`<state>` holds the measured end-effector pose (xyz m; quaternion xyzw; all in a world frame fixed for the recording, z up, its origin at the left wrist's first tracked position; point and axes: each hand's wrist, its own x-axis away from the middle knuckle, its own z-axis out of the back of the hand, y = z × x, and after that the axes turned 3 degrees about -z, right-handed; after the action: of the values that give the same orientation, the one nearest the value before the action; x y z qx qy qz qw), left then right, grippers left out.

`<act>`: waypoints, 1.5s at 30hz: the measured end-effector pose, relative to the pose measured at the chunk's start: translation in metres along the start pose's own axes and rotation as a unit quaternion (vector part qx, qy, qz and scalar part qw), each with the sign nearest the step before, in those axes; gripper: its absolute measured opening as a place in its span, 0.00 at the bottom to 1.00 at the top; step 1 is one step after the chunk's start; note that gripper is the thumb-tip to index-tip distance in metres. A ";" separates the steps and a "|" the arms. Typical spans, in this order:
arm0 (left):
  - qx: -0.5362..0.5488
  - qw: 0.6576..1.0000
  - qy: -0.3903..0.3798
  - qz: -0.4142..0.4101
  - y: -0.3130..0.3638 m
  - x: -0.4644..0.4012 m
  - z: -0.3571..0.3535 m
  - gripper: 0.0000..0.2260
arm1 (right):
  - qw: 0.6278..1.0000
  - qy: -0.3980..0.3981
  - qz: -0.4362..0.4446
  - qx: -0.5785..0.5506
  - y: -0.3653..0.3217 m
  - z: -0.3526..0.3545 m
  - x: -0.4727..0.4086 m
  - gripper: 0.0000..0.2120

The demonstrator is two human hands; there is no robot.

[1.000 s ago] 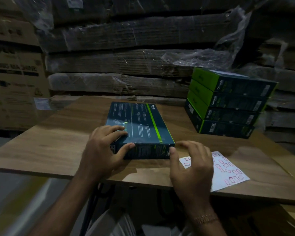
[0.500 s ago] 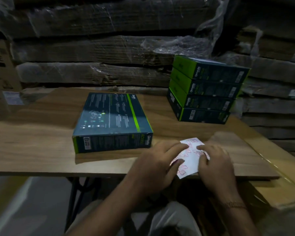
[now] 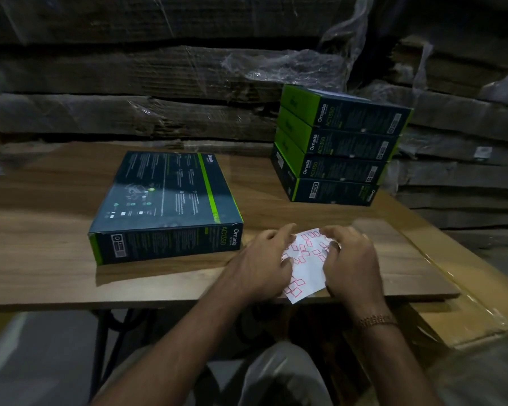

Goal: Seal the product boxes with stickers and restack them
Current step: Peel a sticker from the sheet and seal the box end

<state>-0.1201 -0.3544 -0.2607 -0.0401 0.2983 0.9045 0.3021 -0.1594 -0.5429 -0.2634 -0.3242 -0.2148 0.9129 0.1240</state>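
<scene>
A dark blue and green product box [image 3: 166, 206] lies flat on the wooden table [image 3: 41, 259], left of centre. A stack of several like boxes [image 3: 338, 148] stands at the back right. A white sticker sheet [image 3: 304, 265] with small red-outlined stickers lies at the table's front edge. My left hand [image 3: 264, 262] presses on the sheet's left side with curled fingers. My right hand [image 3: 351, 259] is on the sheet's right side, its fingertips pinching at a sticker near the top. Both hands hide much of the sheet.
Shrink-wrapped flat cardboard piles [image 3: 159, 83] rise like a wall right behind the table. More wrapped cardboard [image 3: 467, 312] sits lower on the right. Black metal table legs [image 3: 106, 341] and my knees show below the front edge.
My left hand let go of the flat box and moved right onto the sticker sheet. Both hands now work on the sheet, which has shifted a little over the table's edge.
</scene>
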 end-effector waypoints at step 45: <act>0.007 0.996 -0.080 0.046 0.020 -0.001 0.014 0.42 | 0.990 -0.134 -0.016 0.047 0.002 -0.008 -0.032 0.08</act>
<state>-0.1291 -0.3597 -0.2385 0.0479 0.2808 0.9159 0.2828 -0.1303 -0.5540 -0.2523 -0.1892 -0.1918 0.9550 0.1240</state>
